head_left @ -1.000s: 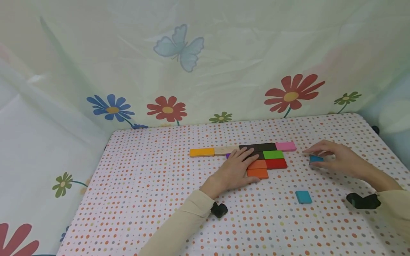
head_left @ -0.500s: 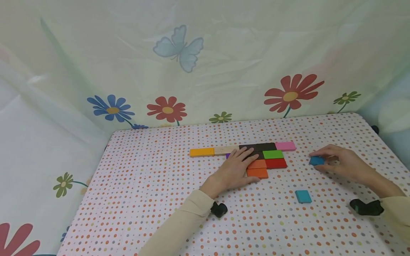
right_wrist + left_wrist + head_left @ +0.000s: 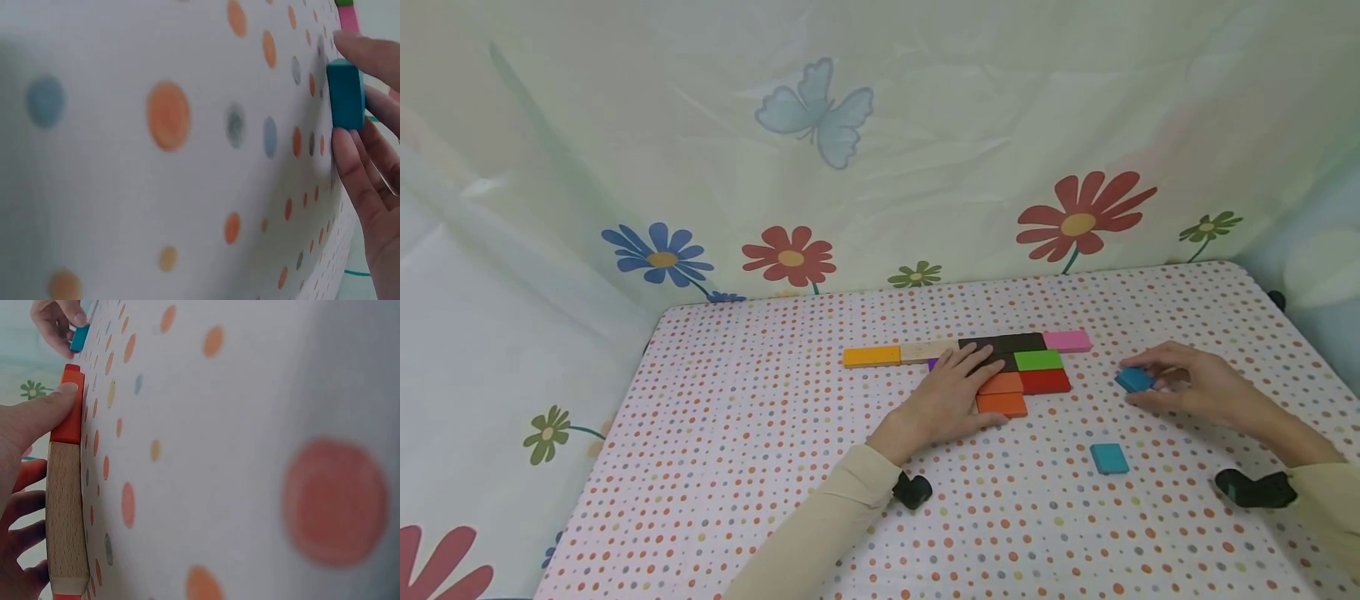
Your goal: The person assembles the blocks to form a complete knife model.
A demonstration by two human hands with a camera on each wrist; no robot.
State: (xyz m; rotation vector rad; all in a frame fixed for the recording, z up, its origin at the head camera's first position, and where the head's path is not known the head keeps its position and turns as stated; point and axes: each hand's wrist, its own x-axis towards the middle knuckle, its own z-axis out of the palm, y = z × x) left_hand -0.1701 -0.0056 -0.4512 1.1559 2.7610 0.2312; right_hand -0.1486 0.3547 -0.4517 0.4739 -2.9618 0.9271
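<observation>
In the head view my left hand (image 3: 943, 400) rests flat with fingers spread over a patchwork of coloured wooden blocks, covering part of it. Its thumb lies on an orange block (image 3: 70, 419) in the left wrist view, with a plain wood block (image 3: 65, 515) beside that. To the right of the patchwork, my right hand (image 3: 1202, 383) pinches a blue block (image 3: 1134, 380) between thumb and fingers, low over the tablecloth. The right wrist view shows the thumb on one edge of this blue block (image 3: 347, 97) and a fingertip at the opposite edge.
A flat teal block (image 3: 1109, 458) lies nearer the front. Yellow (image 3: 871, 357), pale wood, black (image 3: 1003, 342) and pink (image 3: 1067, 341) blocks form the back row. Green (image 3: 1039, 360) and red (image 3: 1045, 382) blocks sit at the patchwork's right side. A printed curtain hangs behind the table.
My right fingers have closed onto the blue block, which has turned and slid slightly left and toward the front. My left hand has kept its place on the blocks.
</observation>
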